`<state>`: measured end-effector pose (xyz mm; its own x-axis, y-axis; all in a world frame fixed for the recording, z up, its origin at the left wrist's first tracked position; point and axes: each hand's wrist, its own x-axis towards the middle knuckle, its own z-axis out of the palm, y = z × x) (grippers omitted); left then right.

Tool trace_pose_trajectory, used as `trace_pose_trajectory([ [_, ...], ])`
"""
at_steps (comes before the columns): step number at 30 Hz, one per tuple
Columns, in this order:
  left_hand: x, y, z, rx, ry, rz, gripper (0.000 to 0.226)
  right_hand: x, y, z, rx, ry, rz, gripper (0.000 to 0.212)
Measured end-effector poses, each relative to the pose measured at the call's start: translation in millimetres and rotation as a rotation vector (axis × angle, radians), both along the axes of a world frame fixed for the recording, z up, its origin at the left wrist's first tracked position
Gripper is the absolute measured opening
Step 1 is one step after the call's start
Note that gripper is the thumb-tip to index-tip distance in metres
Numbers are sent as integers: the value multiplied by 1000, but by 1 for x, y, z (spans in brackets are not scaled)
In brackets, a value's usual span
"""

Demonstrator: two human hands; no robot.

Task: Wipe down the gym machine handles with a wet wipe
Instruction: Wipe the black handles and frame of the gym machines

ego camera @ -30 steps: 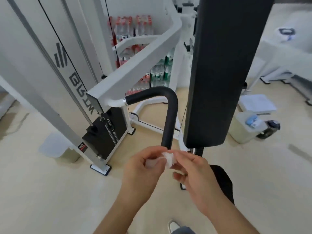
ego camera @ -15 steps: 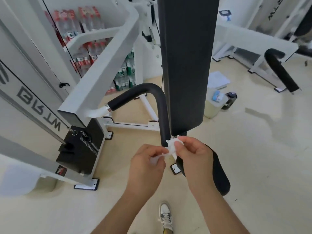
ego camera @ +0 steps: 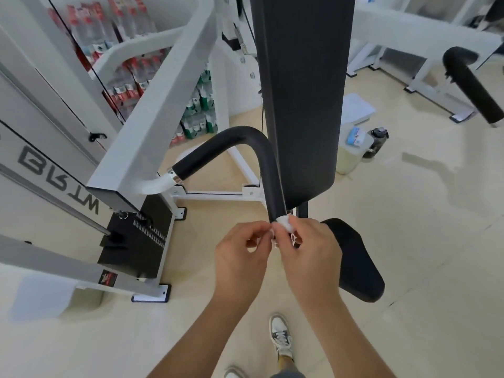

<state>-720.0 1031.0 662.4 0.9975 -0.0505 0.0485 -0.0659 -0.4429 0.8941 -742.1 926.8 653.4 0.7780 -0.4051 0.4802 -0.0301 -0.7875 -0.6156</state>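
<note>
Wet wipe, bunched, held at handle end

Wet wipe point(ego camera: 283, 223): small, white, crumpled; judged light, limp, damp, easily torn. It is pinched by the right hand point(ego camera: 308, 252) against the lower tip of the black padded handle point(ego camera: 261, 159), with the left hand point(ego camera: 240, 257) closed on a trailing edge. Handle: fixed, curved, foam-covered, judged firm and slightly grippy; best encircled through the wipe and stroked along its length.

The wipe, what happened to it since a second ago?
Both hands carried the wipe up to the tip of the black handle, bunched under the right hand. The left hand still pinches its edge. The handle itself hasn't moved.
</note>
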Motion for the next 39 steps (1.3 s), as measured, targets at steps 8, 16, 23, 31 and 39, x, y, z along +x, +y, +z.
trace_pose_trajectory([
  [8,2,1,9,-193,177,11,16,-15,9,-10,-50,-109,-20,22],
  [16,5,-6,9,-309,159,77,11,-10,9,-7,-104,-103,-14,19],
  [23,11,-12,11,-167,13,70,11,12,-4,8,234,-2,-48,8],
  [31,1,-2,9,-255,212,92,24,7,7,5,-7,-12,-13,13],
  [39,10,-4,11,-231,227,99,17,-6,12,-3,-133,9,-60,22],
])
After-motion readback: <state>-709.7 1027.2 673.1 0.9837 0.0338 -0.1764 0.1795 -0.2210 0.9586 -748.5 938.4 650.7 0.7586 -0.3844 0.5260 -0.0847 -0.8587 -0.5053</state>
